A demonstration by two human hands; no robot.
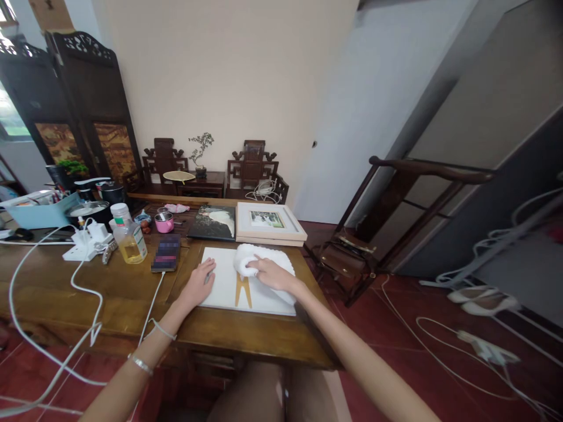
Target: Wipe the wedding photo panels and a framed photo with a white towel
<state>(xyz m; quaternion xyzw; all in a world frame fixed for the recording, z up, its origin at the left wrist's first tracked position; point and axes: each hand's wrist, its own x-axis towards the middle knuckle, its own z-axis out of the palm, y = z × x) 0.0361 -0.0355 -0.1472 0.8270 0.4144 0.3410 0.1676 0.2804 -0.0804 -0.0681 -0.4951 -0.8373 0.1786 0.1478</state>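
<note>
A flat white panel (217, 300) lies on the wooden table, with a yellow-brown forked piece (240, 293) on its face. My left hand (203, 278) rests on the panel's left edge, fingers stretched out and flat, holding nothing. With my right hand (268, 273) I grip a bunched white cloth (248, 253) and press it on the panel's upper part. The cloth covers the top of the forked piece and trails toward the right edge. Some right-hand fingers are hidden in its folds.
Behind the panel lie a white picture frame (290, 225) and a dark picture (213, 223). To the left are a phone (166, 253) on a cable, an oil-coloured bottle (129, 237), a pink cup (164, 223) and a power strip (83, 251). A wooden chair (396, 193) stands right.
</note>
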